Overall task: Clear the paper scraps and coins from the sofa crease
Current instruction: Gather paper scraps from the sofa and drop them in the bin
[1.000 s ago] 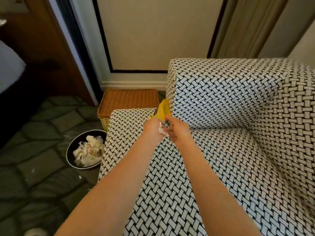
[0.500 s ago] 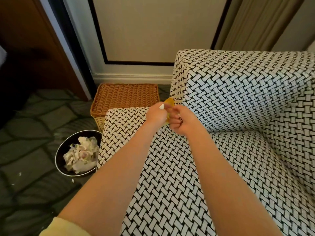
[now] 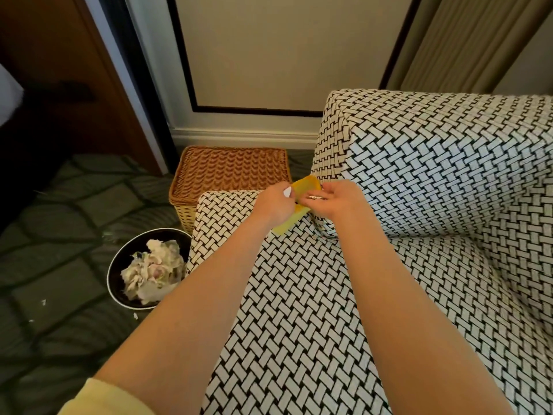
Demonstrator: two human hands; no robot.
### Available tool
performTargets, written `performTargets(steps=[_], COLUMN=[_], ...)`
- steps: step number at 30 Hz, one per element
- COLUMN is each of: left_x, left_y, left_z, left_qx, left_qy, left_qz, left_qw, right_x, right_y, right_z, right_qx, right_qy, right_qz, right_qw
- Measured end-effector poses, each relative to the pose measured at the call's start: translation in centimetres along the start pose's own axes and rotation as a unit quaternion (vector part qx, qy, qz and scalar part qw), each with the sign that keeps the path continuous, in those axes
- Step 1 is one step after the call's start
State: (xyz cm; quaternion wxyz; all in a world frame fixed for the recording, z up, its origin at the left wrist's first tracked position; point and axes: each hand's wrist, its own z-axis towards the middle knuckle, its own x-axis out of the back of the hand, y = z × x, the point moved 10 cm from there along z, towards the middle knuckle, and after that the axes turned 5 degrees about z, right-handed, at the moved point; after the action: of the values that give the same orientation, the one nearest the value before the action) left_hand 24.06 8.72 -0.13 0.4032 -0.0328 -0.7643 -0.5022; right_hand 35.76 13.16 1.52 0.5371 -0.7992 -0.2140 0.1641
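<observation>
- Left hand [image 3: 273,205] grips a yellow sheet [image 3: 303,188] just left of the sofa armrest [image 3: 434,163].
- Right hand [image 3: 336,200], at the armrest's front corner, pinches small silvery coins [image 3: 314,198] against the sheet.
- Crumpled paper scraps [image 3: 152,271] fill a black bin [image 3: 115,265] on the floor, well left of the armrest.

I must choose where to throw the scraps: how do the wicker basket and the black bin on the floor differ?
The wicker basket is rectangular and tan; the black bin is round and dark. The basket shows a closed woven top; the bin is open and holds crumpled paper. Both stand on the carpet beside the sofa.
</observation>
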Motion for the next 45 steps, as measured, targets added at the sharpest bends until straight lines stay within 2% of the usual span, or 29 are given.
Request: performTargets(steps=[1,2,4,6,8,9,10,11,13,14,16,19,21,23,25,27,31,35,39,45], left_x=[-0.1,-0.1,-0.1,-0.1,-0.4,-0.5,-0.6,-0.7,-0.3,0.1,0.8,1.5,2.7,4.3,5.8,7.5,9.8,10.9,10.7,9.9], left_y=[0.1,0.2,0.3,-0.1,-0.4,-0.5,-0.6,-0.7,-1.2,-1.6,-3.1,-5.6,-7.0,-9.2,-11.5,-14.4,-20.8,-27.1,-31.8,-37.3], left_z=[0.0,0.1,0.2,0.4,0.5,0.6,0.6,0.6,0.8,0.9,1.0,0.4,0.1,0.1,-0.1,-0.2,-0.8,-1.7,-2.1,-1.6], left_qx=[-0.005,-0.011,-0.019,-0.013,-0.002,0.002,0.006,0.012,0.038,0.059,0.12,0.199,0.206,0.207,0.227,0.249,0.295,0.309,0.316,0.361], left_qy=[-0.002,-0.002,-0.001,-0.004,-0.006,-0.008,-0.012,-0.015,-0.007,0.003,0.027,0.034,0.036,0.067,0.098,0.128,0.185,0.235,0.261,0.252], left_qz=[0.007,0.014,0.014,-0.01,-0.037,-0.046,-0.055,-0.065,-0.109,-0.141,-0.222,-0.351,-0.392,-0.415,-0.455,-0.454,-0.456,-0.479,-0.505,-0.442], left_qw=[1.0,1.0,1.0,1.0,0.999,0.999,0.998,0.998,0.993,0.988,0.967,0.914,0.896,0.883,0.855,0.846,0.819,0.787,0.76,0.782], right_x=[0.1,-0.7,-0.8,-1.4,-1.0,-0.8,-0.9,-2.3,-3.0,-3.0,-3.1,-6.0,-8.2,-10.4,-12.9,-16.1,-22.6,-26.9,-29.7,-33.1], right_y=[-0.3,-0.5,-0.5,0.1,0.8,0.8,0.7,0.7,0.8,0.6,1.2,2.6,3.6,4.2,4.9,6.4,10.3,13.8,17.2,21.0], right_z=[-0.1,-0.2,-0.6,0.0,0.2,0.4,0.5,0.5,1.5,1.7,2.0,1.1,0.9,1.1,1.1,1.2,0.7,1.2,2.0,2.8], right_qx=[0.003,0.003,0.002,-0.027,-0.074,-0.088,-0.089,-0.106,-0.121,-0.108,-0.086,-0.108,-0.126,-0.126,-0.131,-0.165,-0.258,-0.293,-0.309,-0.326], right_qy=[0.021,0.009,0.001,0.002,0.047,0.077,0.071,0.023,0.033,0.042,0.05,0.02,0.017,0.015,0.001,-0.028,-0.085,-0.091,-0.075,-0.086], right_qz=[-0.043,-0.073,-0.056,0.006,0.115,0.168,0.22,0.273,0.403,0.429,0.407,0.323,0.265,0.212,0.184,0.199,0.27,0.292,0.282,0.276], right_qw=[0.999,0.997,0.998,1.0,0.989,0.979,0.969,0.956,0.907,0.896,0.908,0.94,0.956,0.969,0.974,0.966,0.924,0.906,0.905,0.9])
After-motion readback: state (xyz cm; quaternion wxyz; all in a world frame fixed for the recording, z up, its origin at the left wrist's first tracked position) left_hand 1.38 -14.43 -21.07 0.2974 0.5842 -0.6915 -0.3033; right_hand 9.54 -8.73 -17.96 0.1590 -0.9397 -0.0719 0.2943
